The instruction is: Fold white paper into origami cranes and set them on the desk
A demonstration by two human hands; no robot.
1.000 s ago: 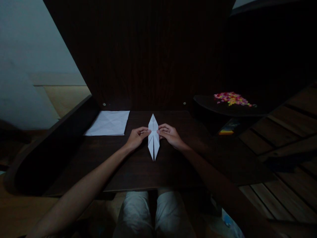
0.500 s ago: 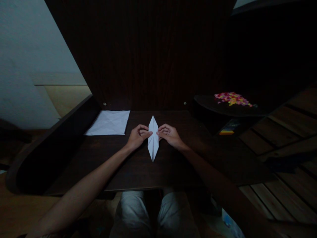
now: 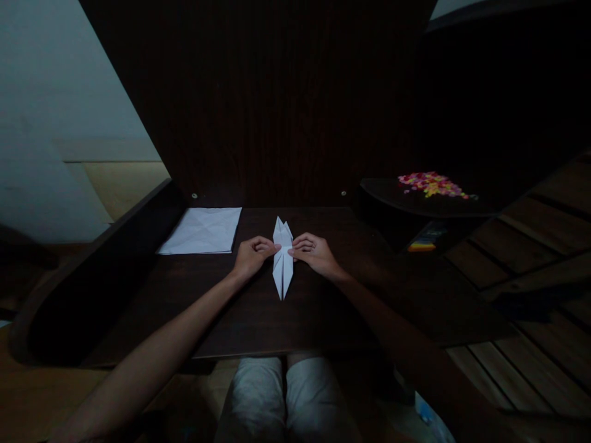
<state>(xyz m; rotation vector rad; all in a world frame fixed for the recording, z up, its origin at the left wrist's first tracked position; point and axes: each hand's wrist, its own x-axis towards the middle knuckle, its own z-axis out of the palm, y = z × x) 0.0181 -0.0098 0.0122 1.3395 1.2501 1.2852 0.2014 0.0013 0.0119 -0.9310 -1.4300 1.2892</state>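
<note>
Paper [image 3: 282,271], white and folded into a slim, pointed form, sits between our two hands, just right of the left one. Our left hand [image 3: 252,255] pinches its left edge, thumb on top and fingers curled; our right hand [image 3: 316,253] grips the opposite edge the same way. Beyond the thumbs we see two uneven tips, the left one taller; toward us, a dark slit parts two narrow points. Whether the paper touches the desk [image 3: 258,326] below our hands, we cannot tell. Ahead and to the left of our left hand lie flat white sheets [image 3: 203,231], the top one faintly creased. Well to the right of our right hand and farther off, we see small colourful pieces [image 3: 434,184] heaped on a curved shelf [image 3: 388,198].
</note>
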